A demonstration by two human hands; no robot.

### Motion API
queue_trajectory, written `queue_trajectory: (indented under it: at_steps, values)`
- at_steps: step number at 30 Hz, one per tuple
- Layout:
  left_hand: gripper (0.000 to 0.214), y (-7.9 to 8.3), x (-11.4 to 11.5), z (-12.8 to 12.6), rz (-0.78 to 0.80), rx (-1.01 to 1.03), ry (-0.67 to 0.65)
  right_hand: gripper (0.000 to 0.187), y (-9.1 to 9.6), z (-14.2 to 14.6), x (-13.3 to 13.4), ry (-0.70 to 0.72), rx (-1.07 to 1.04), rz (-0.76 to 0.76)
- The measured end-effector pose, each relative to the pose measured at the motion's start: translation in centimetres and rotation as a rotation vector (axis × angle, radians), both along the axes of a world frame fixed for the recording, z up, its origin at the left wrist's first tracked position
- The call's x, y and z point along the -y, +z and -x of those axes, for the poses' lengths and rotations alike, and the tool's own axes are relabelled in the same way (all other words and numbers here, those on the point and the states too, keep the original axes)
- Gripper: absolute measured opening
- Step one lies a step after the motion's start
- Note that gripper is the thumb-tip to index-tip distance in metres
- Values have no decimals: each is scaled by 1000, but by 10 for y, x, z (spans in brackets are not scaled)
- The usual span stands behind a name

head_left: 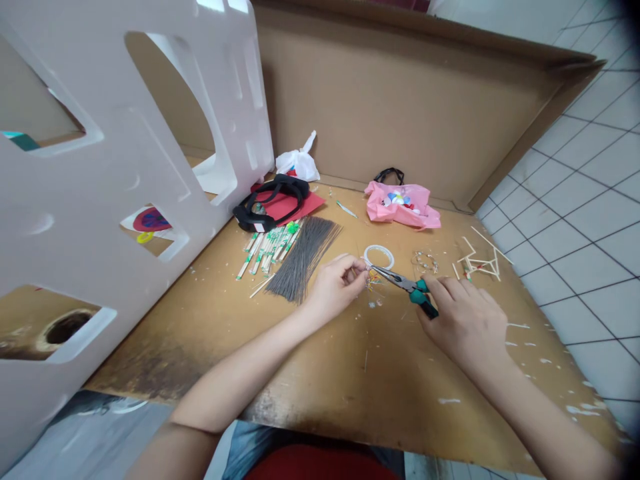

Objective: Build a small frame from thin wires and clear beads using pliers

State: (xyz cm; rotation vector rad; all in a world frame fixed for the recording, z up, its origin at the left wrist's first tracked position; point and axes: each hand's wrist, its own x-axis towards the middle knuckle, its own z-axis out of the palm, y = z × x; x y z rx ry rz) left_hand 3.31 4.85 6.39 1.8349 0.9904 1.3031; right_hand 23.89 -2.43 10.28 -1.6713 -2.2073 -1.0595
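Pinching a small wire piece (371,278) between its closed thumb and fingertips, the left hand (336,287) is steadying it above the middle of the table (380,373). The right hand (465,320) is wrapping its fingers around the green grips of the pliers (403,280), and the slim tips are reaching left to meet the wire right at the pinching fingers. I can't tell whether the pliers' jaws are fully shut, and the wire is too small and blurred to read clearly. Working this close to the fingertips looks sound: the short span is giving firm control, and both wrists are staying low and steady.

A white wire ring (379,257) is lying just beyond the hands, with a loose wire cluster (425,262) to its right. Farther right, a stick frame (480,260) is resting near the table's edge. To the left, dark rods (303,257) are lying beside a bundle of sticks (267,248), while a pink bag (403,205) is sitting at the far edge.
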Motion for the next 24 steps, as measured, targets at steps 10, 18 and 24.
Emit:
queue_trajectory:
  at_steps: [10, 18, 24]
  values:
    - [10, -22, -20, 0, 88, -155, 18, 39, -17, -2, 6, -163, -344, 381]
    - [11, -32, -25, -3, 105, -222, 2, 39, -59, -12, 9, -292, -451, 642]
    - [16, -41, -35, -6, 374, 5, -66, 36, -96, -38, 8, -284, -432, 577]
